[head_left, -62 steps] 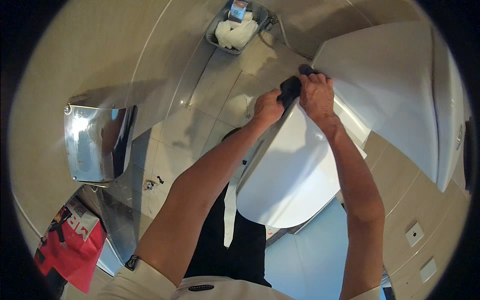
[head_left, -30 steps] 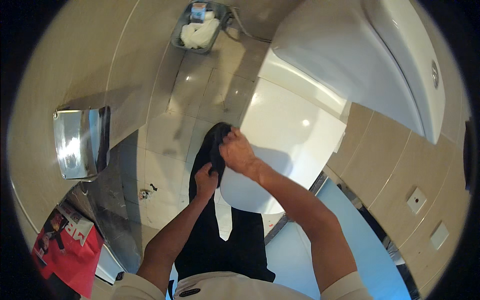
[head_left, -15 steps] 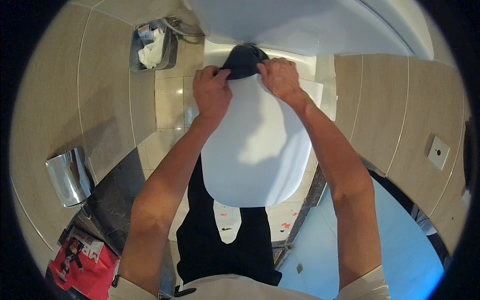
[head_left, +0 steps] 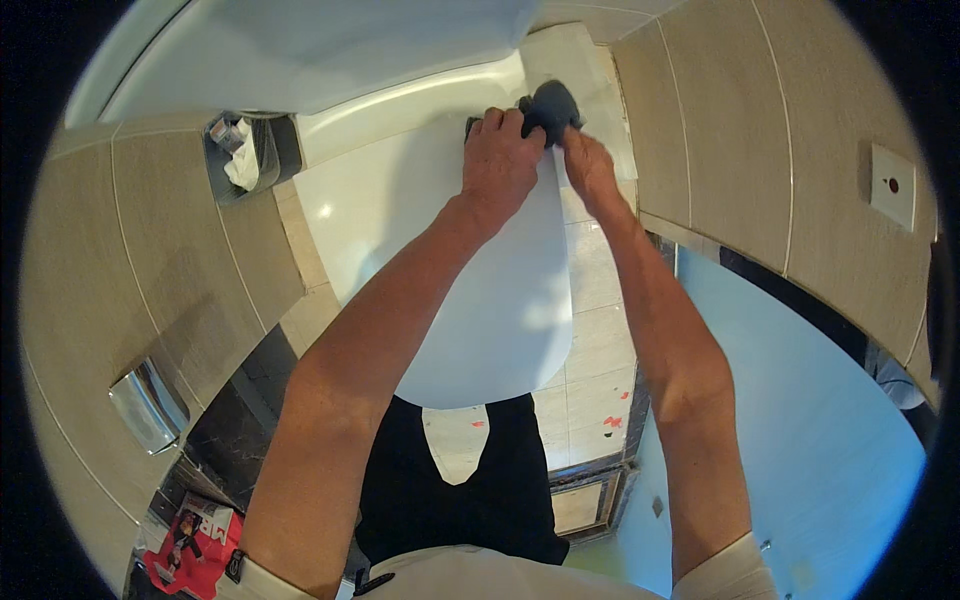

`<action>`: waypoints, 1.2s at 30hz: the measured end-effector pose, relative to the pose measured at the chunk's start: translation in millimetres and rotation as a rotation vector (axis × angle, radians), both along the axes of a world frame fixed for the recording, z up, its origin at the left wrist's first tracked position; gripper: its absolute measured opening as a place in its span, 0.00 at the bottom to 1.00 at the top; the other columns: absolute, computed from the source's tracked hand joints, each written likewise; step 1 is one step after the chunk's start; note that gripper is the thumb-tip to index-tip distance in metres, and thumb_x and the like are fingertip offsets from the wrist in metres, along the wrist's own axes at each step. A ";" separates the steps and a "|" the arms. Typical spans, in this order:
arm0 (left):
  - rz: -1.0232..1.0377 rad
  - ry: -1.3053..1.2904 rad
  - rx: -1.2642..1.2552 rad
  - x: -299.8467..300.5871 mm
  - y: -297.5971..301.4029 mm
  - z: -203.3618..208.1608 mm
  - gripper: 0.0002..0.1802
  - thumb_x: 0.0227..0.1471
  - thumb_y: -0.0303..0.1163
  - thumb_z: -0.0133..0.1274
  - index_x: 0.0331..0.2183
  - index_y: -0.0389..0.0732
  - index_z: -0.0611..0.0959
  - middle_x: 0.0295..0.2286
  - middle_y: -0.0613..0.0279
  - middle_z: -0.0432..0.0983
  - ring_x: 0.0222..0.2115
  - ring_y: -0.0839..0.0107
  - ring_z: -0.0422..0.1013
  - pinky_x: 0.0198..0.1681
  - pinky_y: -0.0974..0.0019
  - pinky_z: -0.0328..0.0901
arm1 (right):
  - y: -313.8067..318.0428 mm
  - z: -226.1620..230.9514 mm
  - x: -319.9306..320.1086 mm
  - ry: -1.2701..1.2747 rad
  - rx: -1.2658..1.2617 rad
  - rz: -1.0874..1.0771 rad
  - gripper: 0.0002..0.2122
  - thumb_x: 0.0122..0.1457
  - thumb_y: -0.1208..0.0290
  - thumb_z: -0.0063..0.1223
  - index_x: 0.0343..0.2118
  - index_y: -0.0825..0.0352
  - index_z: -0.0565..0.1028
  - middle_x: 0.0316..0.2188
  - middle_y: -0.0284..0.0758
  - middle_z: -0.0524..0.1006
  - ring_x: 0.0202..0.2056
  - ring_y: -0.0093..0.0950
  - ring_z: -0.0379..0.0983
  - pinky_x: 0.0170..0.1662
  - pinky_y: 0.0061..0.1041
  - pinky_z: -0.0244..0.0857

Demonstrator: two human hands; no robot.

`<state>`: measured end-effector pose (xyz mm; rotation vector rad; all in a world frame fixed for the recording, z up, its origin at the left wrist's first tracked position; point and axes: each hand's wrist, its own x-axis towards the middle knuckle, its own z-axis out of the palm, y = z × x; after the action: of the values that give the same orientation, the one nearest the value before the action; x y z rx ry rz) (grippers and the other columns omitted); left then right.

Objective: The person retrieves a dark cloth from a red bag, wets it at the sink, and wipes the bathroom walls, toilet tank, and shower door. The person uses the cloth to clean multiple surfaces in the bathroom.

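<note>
A dark grey cloth (head_left: 553, 108) is bunched up at the far right corner of the white toilet lid (head_left: 490, 310), which is down. Fingers of my left hand (head_left: 500, 158) are curled on the cloth's left part, over the back of the lid. My right hand (head_left: 590, 168) grips its lower right edge, beside the lid's right side. Most of the cloth between the two hands stands up in a rounded bulge. Some fingertips are hidden in its folds.
A grey waste bin (head_left: 287, 145) with a white bag stands left of the toilet. A shiny metal holder (head_left: 150, 405) and a red bag (head_left: 195, 550) are at the left wall. On the right are a wall plate (head_left: 893, 187) and a pale blue panel (head_left: 800, 400).
Both hands have moved with the cloth from the middle of the lid's back edge to its right rear corner. The cloth is more bunched, and the view has turned.
</note>
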<state>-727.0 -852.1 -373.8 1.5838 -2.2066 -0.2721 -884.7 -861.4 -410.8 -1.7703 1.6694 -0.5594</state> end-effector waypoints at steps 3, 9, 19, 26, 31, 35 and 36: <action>-0.091 -0.031 0.009 -21.3 19.1 3.9 0.11 0.35 0.25 0.54 0.29 0.43 0.81 0.30 0.56 0.69 0.34 0.57 0.66 0.35 0.56 0.63 | 54.3 -32.6 -21.4 -0.164 0.180 -0.102 0.21 0.64 0.58 0.31 0.26 0.71 0.70 0.24 0.54 0.72 0.29 0.54 0.67 0.33 0.45 0.61; -0.306 -0.052 0.091 -54.5 109.1 1.6 0.05 0.37 0.29 0.51 0.20 0.40 0.80 0.29 0.56 0.69 0.35 0.60 0.65 0.35 0.59 0.62 | 195.4 -39.0 -34.0 -0.278 0.584 -0.408 0.24 0.63 0.56 0.27 0.26 0.72 0.72 0.24 0.56 0.72 0.30 0.53 0.68 0.35 0.44 0.60; -0.423 -0.098 0.510 -95.8 267.1 6.2 0.07 0.39 0.31 0.52 0.25 0.39 0.80 0.33 0.54 0.69 0.40 0.57 0.64 0.40 0.55 0.62 | 362.0 -34.1 -61.6 -0.324 0.640 -0.241 0.12 0.58 0.65 0.41 0.32 0.69 0.72 0.28 0.45 0.75 0.33 0.45 0.73 0.36 0.36 0.67; -0.415 -0.127 0.598 -72.9 274.6 21.9 0.07 0.40 0.32 0.51 0.23 0.39 0.82 0.34 0.50 0.71 0.42 0.52 0.65 0.47 0.52 0.62 | 343.7 2.4 -39.2 -1.055 1.185 -1.012 0.09 0.56 0.67 0.42 0.33 0.67 0.72 0.29 0.42 0.74 0.28 0.38 0.72 0.35 0.39 0.68; -0.372 -0.175 0.543 -68.1 288.6 43.3 0.06 0.33 0.29 0.56 0.22 0.42 0.81 0.27 0.55 0.69 0.34 0.55 0.67 0.38 0.54 0.65 | 354.8 4.7 -29.6 -0.767 1.081 -0.617 0.08 0.52 0.67 0.48 0.30 0.65 0.74 0.27 0.41 0.75 0.28 0.38 0.72 0.34 0.37 0.68; -0.353 -0.230 0.611 -56.2 306.6 31.0 0.07 0.32 0.30 0.56 0.22 0.42 0.81 0.26 0.55 0.69 0.34 0.55 0.67 0.37 0.54 0.65 | 378.2 -2.1 -13.1 -0.121 0.767 0.077 0.09 0.43 0.70 0.60 0.28 0.66 0.76 0.27 0.42 0.77 0.31 0.39 0.74 0.32 0.34 0.67; -0.372 -0.225 0.601 -50.8 306.9 28.3 0.07 0.32 0.30 0.57 0.22 0.43 0.81 0.27 0.55 0.69 0.34 0.55 0.67 0.37 0.54 0.65 | 374.5 6.8 -8.1 -0.144 0.857 0.028 0.11 0.40 0.73 0.64 0.29 0.67 0.76 0.28 0.42 0.77 0.32 0.38 0.74 0.32 0.33 0.67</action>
<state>-777.8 -545.2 -345.5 1.5122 -2.7658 -0.9876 -892.8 -486.9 -404.0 -1.0889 1.4574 0.0643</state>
